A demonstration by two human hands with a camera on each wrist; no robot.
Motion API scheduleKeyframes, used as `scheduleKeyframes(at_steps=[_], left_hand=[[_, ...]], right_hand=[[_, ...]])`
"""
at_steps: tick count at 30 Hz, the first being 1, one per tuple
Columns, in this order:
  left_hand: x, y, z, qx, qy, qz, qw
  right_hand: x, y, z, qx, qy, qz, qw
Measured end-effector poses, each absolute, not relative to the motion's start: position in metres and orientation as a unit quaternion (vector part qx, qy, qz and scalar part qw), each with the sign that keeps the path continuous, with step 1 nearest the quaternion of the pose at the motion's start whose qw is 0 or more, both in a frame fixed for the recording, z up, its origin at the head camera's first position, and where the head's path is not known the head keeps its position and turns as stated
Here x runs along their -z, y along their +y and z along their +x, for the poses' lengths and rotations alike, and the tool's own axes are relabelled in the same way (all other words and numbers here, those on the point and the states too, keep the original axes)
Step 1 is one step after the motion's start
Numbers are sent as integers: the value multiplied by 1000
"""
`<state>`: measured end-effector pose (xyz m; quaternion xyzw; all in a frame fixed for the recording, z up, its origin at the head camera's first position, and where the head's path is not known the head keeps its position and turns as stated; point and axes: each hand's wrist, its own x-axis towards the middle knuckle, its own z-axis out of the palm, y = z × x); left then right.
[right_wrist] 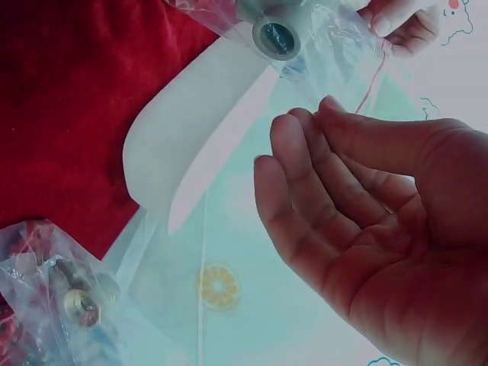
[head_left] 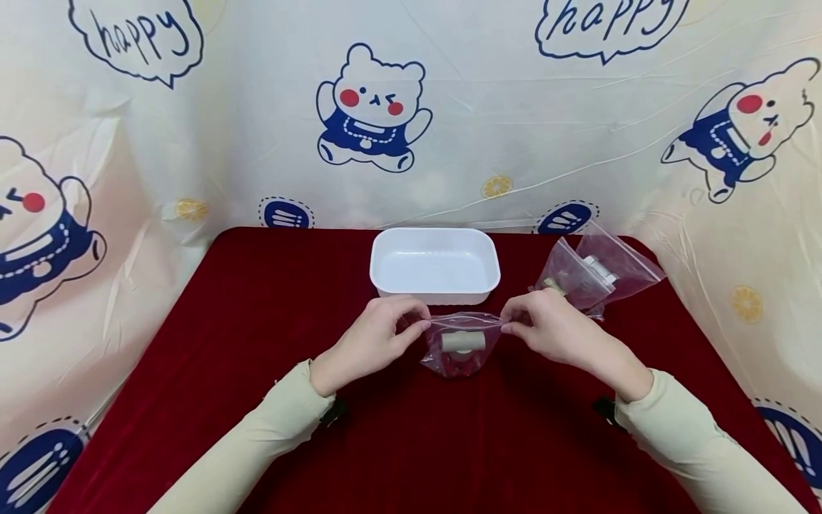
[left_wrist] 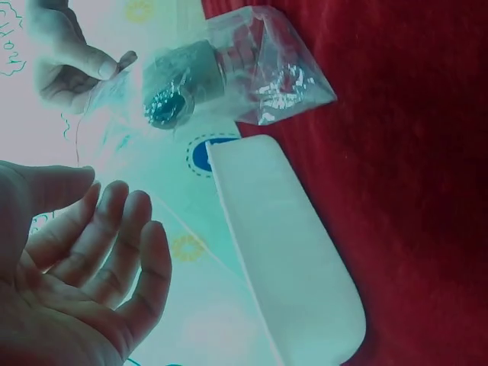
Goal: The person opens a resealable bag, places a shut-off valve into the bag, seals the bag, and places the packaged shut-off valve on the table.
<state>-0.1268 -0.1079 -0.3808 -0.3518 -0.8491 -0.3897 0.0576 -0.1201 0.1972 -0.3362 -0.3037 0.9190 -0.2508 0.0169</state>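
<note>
A clear zip-lock bag (head_left: 452, 365) hangs between both hands in front of the white tray, its zip edge level. Inside it lies a grey pipe fitting (head_left: 464, 341), tee-shaped, with a round opening that shows in the right wrist view (right_wrist: 277, 40). My left hand (head_left: 379, 335) pinches the bag's top left corner between thumb and forefinger; the other fingers are loosely bent in the left wrist view. At the top right corner, my right hand (head_left: 559, 328) pinches the bag the same way.
Behind the bag stands a white plastic tray (head_left: 434, 296) with nothing in it. Right of it, beyond the right hand, lie clear bags (head_left: 623, 268) holding small fittings, one whitish, one brass-coloured. A dark red cloth (head_left: 257, 285) covers the table; printed curtains (head_left: 449, 185) enclose it.
</note>
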Motion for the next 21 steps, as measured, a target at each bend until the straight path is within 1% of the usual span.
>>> scheduleKeyframes(at_steps=[4, 8, 15, 21], left_hand=[[381, -108, -127, 370, -854, -357, 76], [381, -107, -125, 354, -861, -354, 87], [383, -105, -123, 360, -858, -355, 93], [385, -101, -123, 367, -853, -359, 97]], right_hand=[[336, 197, -119, 251, 918, -308, 3], [331, 186, -119, 253, 912, -322, -27], [327, 150, -120, 232, 889, -386, -87], [338, 129, -127, 197, 872, -432, -116]])
